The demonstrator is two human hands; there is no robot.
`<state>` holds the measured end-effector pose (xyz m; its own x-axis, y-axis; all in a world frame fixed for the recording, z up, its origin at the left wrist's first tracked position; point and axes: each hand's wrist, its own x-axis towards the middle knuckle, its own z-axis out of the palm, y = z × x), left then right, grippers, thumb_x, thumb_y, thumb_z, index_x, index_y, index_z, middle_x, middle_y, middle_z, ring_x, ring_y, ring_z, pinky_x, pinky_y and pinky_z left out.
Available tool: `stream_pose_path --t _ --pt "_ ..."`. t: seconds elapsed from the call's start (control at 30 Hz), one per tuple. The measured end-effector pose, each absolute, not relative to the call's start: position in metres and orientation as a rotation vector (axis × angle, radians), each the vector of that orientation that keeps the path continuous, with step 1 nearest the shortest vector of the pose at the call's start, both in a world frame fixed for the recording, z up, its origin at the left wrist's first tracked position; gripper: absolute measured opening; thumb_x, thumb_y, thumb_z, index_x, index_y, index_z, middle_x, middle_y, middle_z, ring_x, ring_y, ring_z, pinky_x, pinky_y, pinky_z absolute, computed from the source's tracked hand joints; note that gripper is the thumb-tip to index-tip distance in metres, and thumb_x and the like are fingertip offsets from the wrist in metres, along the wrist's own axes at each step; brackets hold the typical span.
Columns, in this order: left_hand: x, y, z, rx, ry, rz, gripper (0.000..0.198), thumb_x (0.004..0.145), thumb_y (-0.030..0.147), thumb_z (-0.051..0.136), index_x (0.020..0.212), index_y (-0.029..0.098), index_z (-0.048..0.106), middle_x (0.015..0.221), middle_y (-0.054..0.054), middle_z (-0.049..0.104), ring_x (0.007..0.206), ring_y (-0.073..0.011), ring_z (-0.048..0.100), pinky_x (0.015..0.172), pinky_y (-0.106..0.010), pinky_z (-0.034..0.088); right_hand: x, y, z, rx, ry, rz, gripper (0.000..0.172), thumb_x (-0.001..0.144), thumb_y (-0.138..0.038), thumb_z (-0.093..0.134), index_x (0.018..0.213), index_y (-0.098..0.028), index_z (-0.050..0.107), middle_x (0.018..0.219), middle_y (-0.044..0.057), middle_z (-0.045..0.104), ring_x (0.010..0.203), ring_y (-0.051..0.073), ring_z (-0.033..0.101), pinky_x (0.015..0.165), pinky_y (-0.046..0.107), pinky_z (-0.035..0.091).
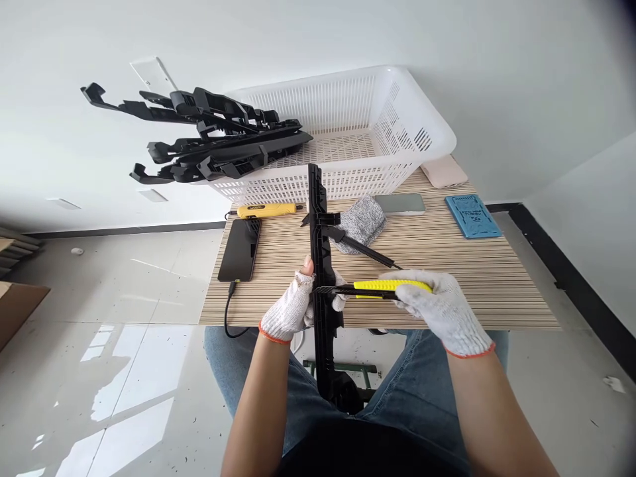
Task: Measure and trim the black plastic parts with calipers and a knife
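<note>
My left hand (294, 306), in a white knit glove with cut fingertips, is closed round a long black plastic part (322, 265) that stands on end over the near table edge, its lower end by my lap. My right hand (442, 306), also gloved, grips a yellow utility knife (390, 287) held level. The knife's tip touches the black part's right edge just beside my left fingers.
On the striped table (472, 265) sit a white mesh basket (368, 126) with several black parts (218, 142) sticking out left, a yellow tool (265, 211), a dark phone (239, 250) on a cable, a grey glove (362, 222), a silver phone (400, 203) and a blue pad (473, 215).
</note>
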<state>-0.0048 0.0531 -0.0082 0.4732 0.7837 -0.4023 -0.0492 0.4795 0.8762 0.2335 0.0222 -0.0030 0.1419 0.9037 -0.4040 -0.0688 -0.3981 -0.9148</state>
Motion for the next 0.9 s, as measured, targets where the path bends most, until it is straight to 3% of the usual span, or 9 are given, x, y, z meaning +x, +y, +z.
stream_pose_path --t 0.1,0.27,0.37,0.47,0.73,0.9 --pt "-0.004 0.053 -0.007 0.962 0.900 0.663 0.091 0.080 0.102 0.032 0.073 0.017 0.062 0.050 0.001 0.054 0.030 -0.0037 0.024 0.027 -0.021 0.015 0.231 0.023 -0.004 -1.507 -0.723 1.282 0.035 0.055 -0.048 0.088 0.073 -0.020 0.080 0.053 0.001 0.062 0.046 0.013 0.054 0.038 0.022 0.035" --pt "-0.002 0.053 -0.005 0.966 0.930 0.646 0.091 0.077 0.103 0.034 0.069 0.017 0.062 0.047 0.002 0.051 0.028 -0.0036 0.022 0.026 -0.021 0.014 0.229 0.025 -0.006 -1.531 -0.782 1.394 0.035 0.052 -0.047 0.091 0.071 -0.020 0.079 0.051 0.001 0.060 0.044 0.012 0.051 0.036 0.022 0.035" --pt "-0.002 0.054 -0.005 0.946 0.925 0.657 0.092 0.078 0.103 0.034 0.073 0.016 0.064 0.050 0.001 0.056 0.028 -0.0034 0.024 0.026 -0.020 0.015 0.229 0.025 -0.007 -1.530 -0.652 1.275 0.042 0.051 -0.052 0.091 0.075 -0.020 0.080 0.055 0.002 0.063 0.049 0.015 0.058 0.039 0.023 0.041" --pt "-0.003 0.054 -0.006 0.913 0.929 0.643 0.091 0.079 0.101 0.037 0.073 0.015 0.065 0.054 -0.001 0.060 0.028 -0.0033 0.026 0.025 -0.020 0.014 0.228 0.026 -0.009 -1.551 -0.697 1.370 0.044 0.049 -0.049 0.094 0.076 -0.018 0.079 0.059 0.003 0.066 0.050 0.016 0.061 0.040 0.024 0.045" --pt "-0.004 0.054 -0.003 0.936 0.875 0.639 0.091 0.081 0.098 0.042 0.083 0.012 0.070 0.066 -0.007 0.072 0.030 -0.0022 0.027 0.026 -0.020 0.013 0.223 0.028 -0.018 -1.484 -0.495 1.092 0.038 0.057 -0.049 0.092 0.073 -0.021 0.071 0.069 0.004 0.069 0.055 0.018 0.069 0.045 0.025 0.057" --pt "-0.006 0.053 -0.005 0.946 0.892 0.607 0.089 0.080 0.097 0.045 0.092 0.013 0.072 0.076 -0.010 0.078 0.032 -0.0028 0.028 0.028 -0.021 0.014 0.223 0.027 -0.018 -1.491 -0.524 1.125 0.034 0.056 -0.045 0.090 0.073 -0.021 0.073 0.069 0.003 0.070 0.055 0.017 0.069 0.045 0.023 0.056"
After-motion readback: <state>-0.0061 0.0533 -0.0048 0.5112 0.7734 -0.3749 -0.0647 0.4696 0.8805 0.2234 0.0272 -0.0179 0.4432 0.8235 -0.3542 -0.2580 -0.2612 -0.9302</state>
